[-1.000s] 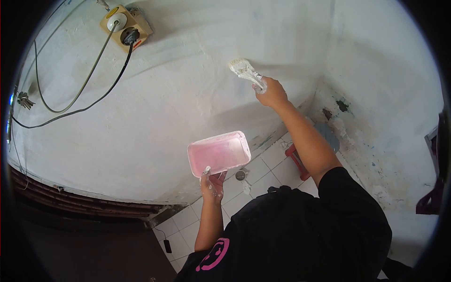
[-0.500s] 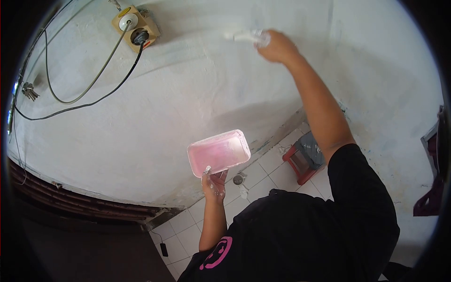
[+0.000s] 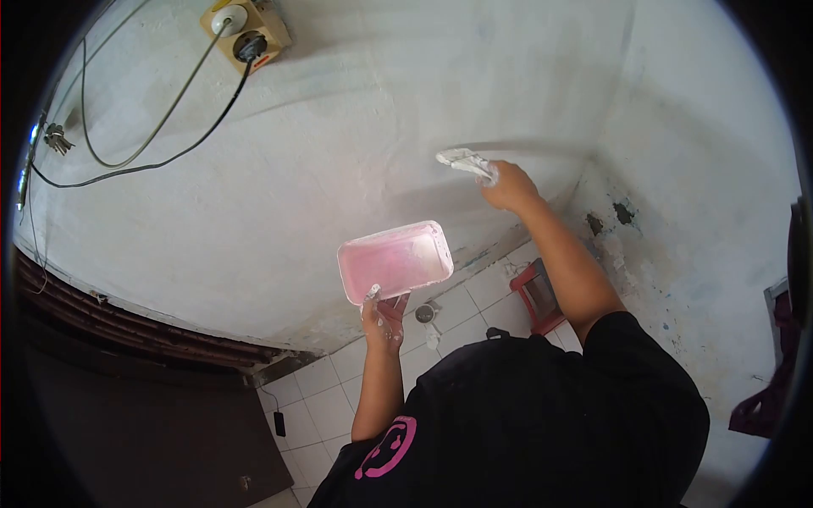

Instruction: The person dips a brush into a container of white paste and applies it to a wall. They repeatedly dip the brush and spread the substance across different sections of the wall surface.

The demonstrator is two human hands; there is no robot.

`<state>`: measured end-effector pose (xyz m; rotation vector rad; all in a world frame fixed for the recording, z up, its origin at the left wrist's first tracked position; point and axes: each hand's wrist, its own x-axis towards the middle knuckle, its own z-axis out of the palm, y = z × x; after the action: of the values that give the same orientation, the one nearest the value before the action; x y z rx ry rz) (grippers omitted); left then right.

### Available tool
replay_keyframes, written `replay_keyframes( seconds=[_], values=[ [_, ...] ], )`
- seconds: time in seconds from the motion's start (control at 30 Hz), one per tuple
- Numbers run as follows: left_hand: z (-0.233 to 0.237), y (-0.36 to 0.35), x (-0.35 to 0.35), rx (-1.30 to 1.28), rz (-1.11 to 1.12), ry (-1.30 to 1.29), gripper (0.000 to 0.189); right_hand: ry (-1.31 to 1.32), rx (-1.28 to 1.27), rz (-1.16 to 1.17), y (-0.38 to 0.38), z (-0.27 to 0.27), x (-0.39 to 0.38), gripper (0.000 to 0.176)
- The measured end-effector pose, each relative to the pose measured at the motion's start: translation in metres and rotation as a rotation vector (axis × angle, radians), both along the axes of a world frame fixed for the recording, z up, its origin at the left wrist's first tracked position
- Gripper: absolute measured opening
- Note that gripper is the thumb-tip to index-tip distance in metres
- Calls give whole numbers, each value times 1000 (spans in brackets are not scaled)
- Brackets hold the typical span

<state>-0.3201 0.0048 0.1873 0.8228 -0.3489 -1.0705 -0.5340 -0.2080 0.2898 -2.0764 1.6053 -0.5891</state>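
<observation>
My left hand (image 3: 383, 322) grips the near edge of a shallow pink tray (image 3: 381, 267) with a white rim, thumb over the edge and fingers beneath. White smears lie inside the tray, thickest at its right end, and white residue marks my thumb and palm. Up and to the right, my right hand (image 3: 511, 186) is closed round the handle of a flat tool caked in white (image 3: 464, 161). The tool's blade points left, close to the pale wall (image 3: 339, 161), and its shadow falls beside it. Its grip end is hidden in my fist.
A socket box (image 3: 246, 34) with two plugs and hanging cables is on the wall at upper left. Below stand a red-and-grey stool (image 3: 539, 296) and a small round cup (image 3: 425, 313) on the tiled floor (image 3: 322, 415). Dark chipped patches (image 3: 624, 212) mark the right wall.
My right hand has moved down the wall with the white-caked tool, from high up to nearer the tray. The left hand still holds the tray, and the view has shifted slightly.
</observation>
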Motion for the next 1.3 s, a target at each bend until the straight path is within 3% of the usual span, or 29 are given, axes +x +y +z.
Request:
replay_keyframes(
  seconds=[0.17, 0.37, 0.53, 0.6, 0.7, 0.73, 0.83, 0.97, 1.1, 1.17, 1.3],
  values=[
    [-10, -6, 1, 40, 67, 34, 57, 11, -27, -1, -13, -106, -9, 33],
    [-13, -12, 2, 129, 107, 20, 58, 25, 186, 26, -49, -154, -10, 32],
    [-16, -14, 1, 187, 149, -1, 58, -100, -139, -69, -101, -143, -18, 26],
    [-17, -14, 0, 199, 156, -5, 58, -280, -517, -175, -102, -110, -19, 18],
    [-15, -16, 0, 183, 132, 5, 58, -427, -569, -153, -97, -110, -3, 16],
    [-14, -13, 0, 164, 126, 14, 55, -404, -589, -73, -101, -143, 4, 15],
    [-10, -10, -1, 186, 128, 19, 51, -158, -192, -59, -84, -252, 27, 19],
    [2, -16, -3, 197, 91, -18, 51, -89, 78, 9, -71, -295, 21, 27],
    [-2, -14, -3, 198, 95, -17, 52, -143, 139, -65, -98, -240, 27, 24],
    [3, -19, -8, 228, 129, -55, 59, -285, -67, -82, -107, -190, 19, 19],
    [3, -23, -10, 224, 142, -20, 59, -547, -215, -137, -116, -196, 7, 18]
  ],
)
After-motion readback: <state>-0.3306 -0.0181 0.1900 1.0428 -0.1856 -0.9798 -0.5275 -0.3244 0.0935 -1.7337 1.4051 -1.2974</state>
